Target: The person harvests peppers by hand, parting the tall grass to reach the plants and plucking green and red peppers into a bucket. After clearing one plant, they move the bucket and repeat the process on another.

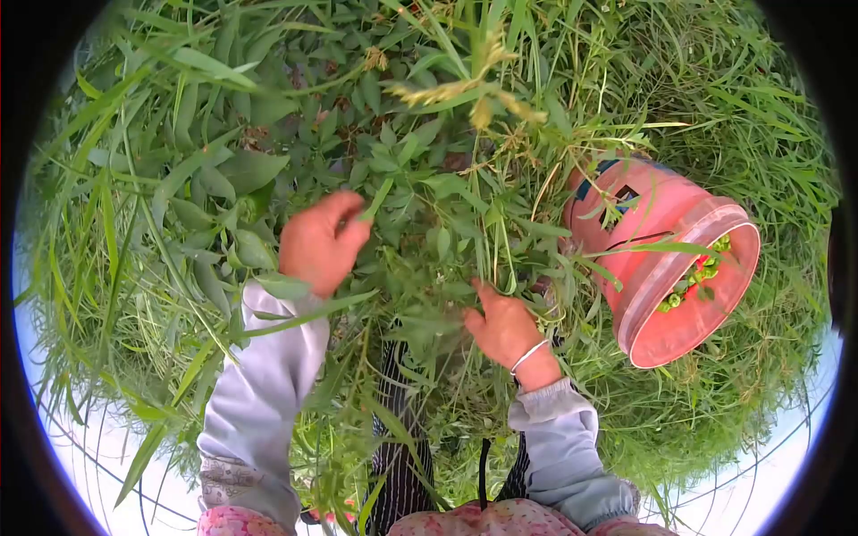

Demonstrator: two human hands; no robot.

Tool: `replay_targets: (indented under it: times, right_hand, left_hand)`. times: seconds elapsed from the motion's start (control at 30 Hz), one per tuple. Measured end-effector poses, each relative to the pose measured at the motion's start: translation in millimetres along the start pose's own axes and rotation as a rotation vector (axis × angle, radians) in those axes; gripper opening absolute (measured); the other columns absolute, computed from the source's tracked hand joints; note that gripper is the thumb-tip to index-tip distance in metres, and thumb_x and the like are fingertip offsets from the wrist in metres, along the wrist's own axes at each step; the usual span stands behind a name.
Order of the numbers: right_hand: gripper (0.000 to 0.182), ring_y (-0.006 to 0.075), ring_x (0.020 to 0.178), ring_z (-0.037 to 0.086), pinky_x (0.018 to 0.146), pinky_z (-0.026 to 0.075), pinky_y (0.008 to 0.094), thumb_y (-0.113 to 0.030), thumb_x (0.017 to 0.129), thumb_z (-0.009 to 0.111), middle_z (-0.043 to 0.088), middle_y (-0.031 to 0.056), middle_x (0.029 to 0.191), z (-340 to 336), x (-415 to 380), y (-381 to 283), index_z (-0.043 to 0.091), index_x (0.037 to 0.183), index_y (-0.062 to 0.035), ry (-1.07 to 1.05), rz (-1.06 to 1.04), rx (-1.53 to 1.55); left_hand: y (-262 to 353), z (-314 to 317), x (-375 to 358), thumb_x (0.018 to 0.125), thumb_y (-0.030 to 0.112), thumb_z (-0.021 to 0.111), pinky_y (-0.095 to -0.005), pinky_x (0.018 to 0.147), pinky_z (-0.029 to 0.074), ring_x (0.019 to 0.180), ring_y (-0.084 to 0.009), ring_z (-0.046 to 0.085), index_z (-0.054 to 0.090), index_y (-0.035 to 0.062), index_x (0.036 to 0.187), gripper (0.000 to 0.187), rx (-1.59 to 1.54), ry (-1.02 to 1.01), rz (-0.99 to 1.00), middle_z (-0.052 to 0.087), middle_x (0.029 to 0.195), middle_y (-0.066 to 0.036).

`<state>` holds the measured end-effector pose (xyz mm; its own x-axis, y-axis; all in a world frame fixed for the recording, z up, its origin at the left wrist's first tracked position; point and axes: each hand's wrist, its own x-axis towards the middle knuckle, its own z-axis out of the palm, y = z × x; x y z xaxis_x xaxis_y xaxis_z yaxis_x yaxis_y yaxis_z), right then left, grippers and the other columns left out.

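My left hand (323,243) is over the leafy green plants (389,161), left of the middle. Its thumb and forefinger are apart, and a narrow leaf (377,198) stands just beyond their tips; the other fingers are curled and partly out of sight. Lower and to the right, my right hand (508,330), with a white bangle (529,355) on the wrist, reaches in among the stems. Its thumb and a finger are spread, while leaves and the hand itself hide the rest. I see nothing held in either hand.
A pink plastic bucket (645,207) lies tilted in the grass at the right, its mouth towards me, with green pods or small peppers (710,263) and something red inside. Tall grass (751,116) surrounds the plants. Dry seed heads (487,89) hang over the upper middle.
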<state>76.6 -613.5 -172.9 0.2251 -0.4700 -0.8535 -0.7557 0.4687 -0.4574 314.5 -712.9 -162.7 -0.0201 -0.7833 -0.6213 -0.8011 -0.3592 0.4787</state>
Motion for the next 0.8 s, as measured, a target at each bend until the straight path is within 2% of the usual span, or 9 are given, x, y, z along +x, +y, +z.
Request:
replay_targets:
  times: [0.03, 0.13, 0.23, 0.3, 0.33, 0.43, 0.53, 0.63, 0.8]
  right_hand:
    - [0.05, 0.0411, 0.075, 0.061, 0.071, 0.05, 0.0437, -0.022, 0.08, 0.055, 0.06, 0.0284, 0.08, 0, 0, 0, 0.046, 0.123, 0.0023, 0.008, -0.016, 0.012]
    - [0.05, 0.0411, 0.073, 0.061, 0.07, 0.05, 0.0442, -0.022, 0.08, 0.056, 0.06, 0.0284, 0.08, -3, 0, -3, 0.045, 0.123, 0.0016, -0.021, -0.008, 0.029]
    - [0.05, 0.0413, 0.073, 0.06, 0.069, 0.049, 0.0453, -0.022, 0.08, 0.056, 0.06, 0.0284, 0.078, -3, -2, -1, 0.044, 0.123, 0.0011, 0.003, -0.035, 0.031]
    - [0.05, 0.0418, 0.073, 0.06, 0.069, 0.049, 0.046, -0.022, 0.081, 0.055, 0.06, 0.0283, 0.077, -9, -2, -2, 0.044, 0.123, 0.0008, -0.02, -0.02, 0.027]
    - [0.05, 0.042, 0.073, 0.06, 0.069, 0.048, 0.0464, -0.022, 0.081, 0.055, 0.06, 0.0282, 0.077, -10, -2, -2, 0.044, 0.123, 0.0007, -0.032, -0.011, 0.031]
    - [0.049, 0.0427, 0.074, 0.059, 0.07, 0.048, 0.0471, -0.022, 0.081, 0.055, 0.06, 0.0285, 0.077, -10, -3, 0, 0.044, 0.123, 0.0006, -0.03, -0.009, 0.048]
    - [0.05, 0.0433, 0.074, 0.059, 0.07, 0.048, 0.0473, -0.023, 0.081, 0.055, 0.059, 0.029, 0.076, -12, -4, -2, 0.043, 0.124, 0.0008, -0.053, 0.011, 0.043]
    - [0.05, 0.0434, 0.074, 0.059, 0.07, 0.048, 0.0474, -0.023, 0.081, 0.055, 0.059, 0.0293, 0.076, -12, -4, -1, 0.044, 0.123, 0.0009, -0.051, 0.002, 0.073]
    - [0.048, 0.0431, 0.076, 0.059, 0.072, 0.047, 0.0475, -0.024, 0.082, 0.053, 0.059, 0.0293, 0.077, -19, -7, 2, 0.045, 0.122, 0.001, -0.019, 0.019, 0.056]
  left_hand:
    - [9, 0, 14, 0.078, 0.024, 0.06, -0.0378, 0.071, 0.048, 0.077, -0.0303, 0.061, 0.061, 0.0064, 0.099, 0.028, -0.08, 0.106, -0.033, 0.062, 0.091, -0.014]
    - [35, 4, 62, 0.077, 0.028, 0.061, -0.0397, 0.078, 0.047, 0.09, -0.0283, 0.058, 0.064, 0.0078, 0.095, 0.027, 0.171, 0.262, 0.218, 0.06, 0.102, -0.013]
    - [18, 43, 89, 0.075, 0.022, 0.063, -0.0409, 0.087, 0.043, 0.106, -0.0338, 0.051, 0.064, 0.0038, 0.09, 0.023, 0.4, 0.065, 0.656, 0.056, 0.109, -0.016]
    - [5, 54, 70, 0.073, 0.023, 0.063, -0.0438, 0.097, 0.036, 0.122, -0.0344, 0.037, 0.065, 0.005, 0.085, 0.021, 0.566, -0.28, 0.59, 0.049, 0.119, -0.015]
    - [-4, 56, 63, 0.072, 0.018, 0.063, -0.0443, 0.098, 0.036, 0.124, -0.0328, 0.036, 0.066, 0.004, 0.08, 0.017, 0.62, -0.37, 0.583, 0.051, 0.118, -0.013]
    - [-34, 52, 41, 0.07, 0.012, 0.061, -0.0447, 0.1, 0.034, 0.122, -0.0308, 0.04, 0.065, 0.0038, 0.085, 0.018, 0.638, -0.269, 0.641, 0.052, 0.115, -0.01]
    - [-46, 59, 30, 0.068, 0.007, 0.058, -0.0426, 0.103, 0.031, 0.121, -0.0279, 0.042, 0.064, 0.0037, 0.092, 0.024, 0.605, -0.319, 0.613, 0.055, 0.112, -0.01]
    - [-43, 66, 31, 0.069, 0.007, 0.057, -0.0426, 0.104, 0.03, 0.12, -0.0266, 0.043, 0.062, 0.0041, 0.096, 0.027, 0.672, -0.304, 0.572, 0.055, 0.111, -0.01]
    - [-55, 71, 22, 0.071, 0.007, 0.057, -0.0421, 0.103, 0.031, 0.117, -0.0278, 0.045, 0.061, 0.0047, 0.098, 0.028, 0.592, -0.267, 0.598, 0.056, 0.11, -0.009]
